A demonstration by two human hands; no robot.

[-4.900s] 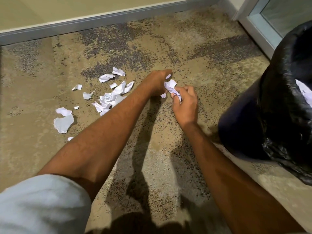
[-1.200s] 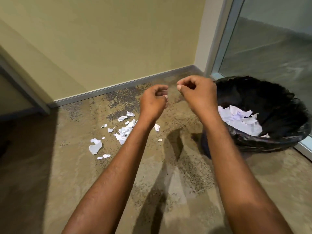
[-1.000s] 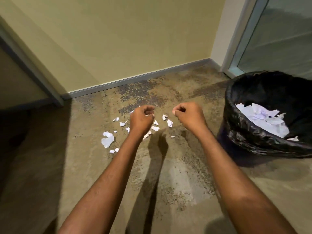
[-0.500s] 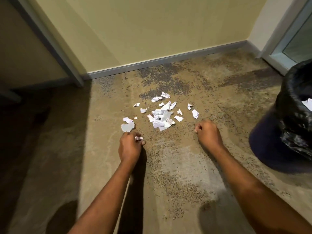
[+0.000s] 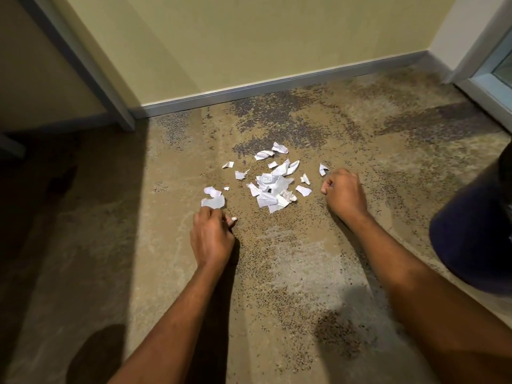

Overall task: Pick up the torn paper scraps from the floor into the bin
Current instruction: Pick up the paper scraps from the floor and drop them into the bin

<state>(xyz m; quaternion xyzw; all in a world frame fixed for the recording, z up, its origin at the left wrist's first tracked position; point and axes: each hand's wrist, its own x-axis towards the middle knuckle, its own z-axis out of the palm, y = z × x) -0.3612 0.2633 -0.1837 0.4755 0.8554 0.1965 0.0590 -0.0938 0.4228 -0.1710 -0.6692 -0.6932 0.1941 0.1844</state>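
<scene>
A slanted post (image 5: 83, 65) stands at the far left, and the carpet (image 5: 291, 273) near it lies in deep shadow. Behind runs a yellow wall (image 5: 249, 37) with a grey baseboard (image 5: 277, 84) along its foot.

The left hand (image 5: 212, 236) is low over the carpet with its fingers curled, and it pinches a small scrap (image 5: 233, 219) at its fingertips. Just beyond its knuckles lies a larger flat scrap (image 5: 213, 202), touching or nearly touching the hand.

The paper scraps (image 5: 273, 187) lie on the carpet farther out, between the two hands. Most are heaped in a loose pile, with single bits strewn to its left, right and far side.

The right hand (image 5: 343, 194) is down on the carpet just right of the pile, curled into a fist. What is inside the fist is hidden. One stray scrap (image 5: 322, 169) lies just beyond its knuckles. The hands are well apart.

At the right edge stands the bin (image 5: 476, 239), dark and cut off by the frame, with only its side showing. A pale door frame (image 5: 487, 79) fills the far right corner.
</scene>
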